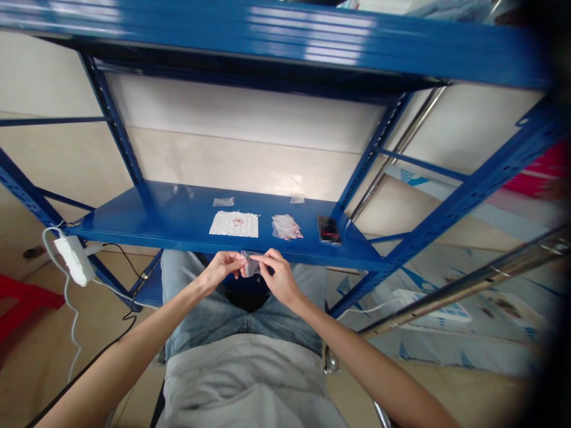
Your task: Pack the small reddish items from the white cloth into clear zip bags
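Note:
Just in front of the shelf edge, a small clear plastic bag is held between my two hands. My left hand pinches its left side. The fingers of my right hand are closed at its upper right edge. Whether anything is inside the bag is too small to tell. Beyond my hands, a white cloth pouch lies flat with a few small reddish pieces on top. To its right is a pile of clear bags, some with reddish contents.
Two single clear bags lie at the back of the blue shelf. A dark phone-like item rests at the right. A white power strip hangs at the left post. A blue beam crosses overhead.

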`<state>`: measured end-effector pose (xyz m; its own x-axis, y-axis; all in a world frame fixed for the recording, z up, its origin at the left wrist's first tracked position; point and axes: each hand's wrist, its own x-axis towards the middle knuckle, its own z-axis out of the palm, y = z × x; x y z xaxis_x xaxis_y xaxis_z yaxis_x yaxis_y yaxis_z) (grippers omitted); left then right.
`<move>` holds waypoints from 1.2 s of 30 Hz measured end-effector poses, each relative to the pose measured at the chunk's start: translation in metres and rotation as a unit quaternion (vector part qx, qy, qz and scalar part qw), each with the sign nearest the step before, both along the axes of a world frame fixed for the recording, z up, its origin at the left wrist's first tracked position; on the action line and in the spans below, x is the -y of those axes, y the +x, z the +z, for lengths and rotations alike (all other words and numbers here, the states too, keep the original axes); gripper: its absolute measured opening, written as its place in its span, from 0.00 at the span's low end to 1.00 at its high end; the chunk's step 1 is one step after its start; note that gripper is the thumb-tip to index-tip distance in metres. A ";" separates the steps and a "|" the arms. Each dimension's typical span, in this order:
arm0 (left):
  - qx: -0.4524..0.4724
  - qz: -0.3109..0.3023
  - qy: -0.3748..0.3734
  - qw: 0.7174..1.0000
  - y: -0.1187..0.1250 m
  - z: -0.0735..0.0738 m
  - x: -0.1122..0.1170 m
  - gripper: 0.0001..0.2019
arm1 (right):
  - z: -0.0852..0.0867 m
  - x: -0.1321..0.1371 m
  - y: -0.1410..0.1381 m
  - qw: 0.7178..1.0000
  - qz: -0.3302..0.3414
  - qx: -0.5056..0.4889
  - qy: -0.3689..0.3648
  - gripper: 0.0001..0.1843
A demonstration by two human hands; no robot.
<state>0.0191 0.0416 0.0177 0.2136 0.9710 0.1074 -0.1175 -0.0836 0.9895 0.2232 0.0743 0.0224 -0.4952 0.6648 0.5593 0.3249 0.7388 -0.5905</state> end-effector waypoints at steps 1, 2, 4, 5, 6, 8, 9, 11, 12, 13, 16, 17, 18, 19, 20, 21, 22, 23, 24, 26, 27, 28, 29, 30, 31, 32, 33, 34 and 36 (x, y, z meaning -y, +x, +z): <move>-0.008 0.004 -0.001 1.000 -0.001 -0.001 -0.001 0.19 | 0.002 0.003 -0.001 1.000 0.004 -0.021 -0.020 0.16; -0.017 0.005 -0.002 1.000 -0.001 -0.002 -0.002 0.20 | 0.004 0.006 -0.002 0.999 0.008 -0.037 -0.037 0.14; -0.033 0.005 -0.001 0.999 -0.001 -0.006 -0.005 0.21 | 0.007 0.010 -0.004 0.996 0.015 -0.055 -0.065 0.11; -0.040 0.003 0.002 0.999 0.000 -0.008 -0.008 0.21 | 0.008 0.010 -0.005 0.995 0.020 -0.056 -0.074 0.10; -0.044 0.001 0.006 0.999 0.001 -0.011 -0.010 0.22 | 0.008 0.010 -0.006 0.995 0.026 -0.050 -0.077 0.08; -0.049 -0.005 0.012 0.999 0.003 -0.017 -0.013 0.22 | 0.007 0.010 -0.006 0.997 0.037 -0.019 -0.060 0.04; -0.050 -0.009 0.013 0.999 0.004 -0.020 -0.014 0.23 | 0.007 0.010 -0.006 0.998 0.041 0.003 -0.042 0.02; -0.049 -0.018 0.015 0.999 0.006 -0.022 -0.013 0.23 | 0.005 0.010 -0.005 0.998 0.043 0.044 -0.009 0.05; -0.049 -0.023 0.016 0.998 0.007 -0.022 -0.011 0.23 | 0.005 0.010 -0.005 0.997 0.042 0.058 -0.002 0.07; -0.049 -0.028 0.019 0.998 0.007 -0.020 -0.009 0.22 | 0.004 0.011 -0.004 0.997 0.039 0.064 -0.003 0.08; -0.054 -0.041 0.046 0.997 0.005 -0.012 -0.002 0.20 | 0.003 0.012 -0.005 0.997 0.040 0.052 -0.034 0.09; -0.059 -0.042 0.059 0.996 0.004 -0.009 -0.001 0.19 | 0.002 0.011 -0.006 0.997 0.046 0.043 -0.050 0.08; -0.067 -0.041 0.072 0.994 0.003 -0.006 0.000 0.19 | 0.001 0.011 -0.006 0.996 0.054 0.032 -0.069 0.07; -0.078 -0.038 0.083 0.993 0.002 -0.004 0.000 0.18 | 0.000 0.010 -0.007 0.994 0.059 0.022 -0.088 0.05; -0.092 -0.034 0.091 0.991 0.001 -0.002 0.000 0.18 | 0.000 0.008 -0.007 0.993 0.063 0.012 -0.102 0.05; -0.106 -0.030 0.096 0.989 0.001 -0.001 -0.001 0.18 | -0.001 0.007 -0.007 0.992 0.063 0.003 -0.111 0.06; -0.120 -0.027 0.098 0.988 0.000 -0.001 -0.001 0.18 | -0.002 0.006 -0.007 0.992 0.063 -0.004 -0.113 0.08; -0.131 -0.025 0.098 0.986 0.000 -0.001 -0.002 0.18 | -0.002 0.005 -0.007 0.992 0.062 -0.009 -0.107 0.08; -0.140 -0.023 0.098 0.985 0.001 0.000 -0.003 0.18 | -0.003 0.005 -0.007 0.994 0.061 -0.010 -0.092 0.09; -0.150 -0.020 0.102 0.983 0.001 -0.001 -0.003 0.16 | -0.003 0.005 -0.007 0.997 0.061 0.003 -0.042 0.08; -0.158 -0.020 0.105 0.982 0.001 -0.001 -0.003 0.16 | -0.004 0.005 -0.007 0.998 0.058 0.013 -0.013 0.08; -0.168 -0.019 0.110 0.979 0.001 -0.001 -0.003 0.15 | -0.005 0.005 -0.008 0.998 0.054 0.023 0.014 0.08; -0.181 -0.017 0.117 0.976 0.000 -0.002 -0.003 0.15 | -0.005 0.006 -0.008 0.998 0.049 0.032 0.036 0.08; -0.194 -0.014 0.122 0.973 0.000 -0.003 -0.002 0.14 | -0.006 0.006 -0.009 0.997 0.046 0.037 0.048 0.08; -0.204 -0.011 0.126 0.971 0.000 -0.004 -0.002 0.14 | -0.007 0.006 -0.009 0.997 0.043 0.036 0.051 0.08; -0.207 -0.010 0.129 0.970 -0.001 -0.004 -0.002 0.15 | -0.008 0.005 -0.010 0.998 0.042 0.029 0.045 0.08; -0.201 -0.013 0.129 0.971 -0.001 -0.005 -0.001 0.14 | -0.008 0.005 -0.010 0.998 0.043 0.018 0.032 0.08; -0.188 -0.021 0.129 0.973 0.000 -0.005 -0.001 0.14 | -0.009 0.004 -0.010 0.999 0.046 0.004 0.015 0.08; -0.154 -0.043 0.128 0.979 0.002 -0.004 0.002 0.14 | -0.008 0.002 -0.009 0.998 0.056 -0.027 -0.024 0.07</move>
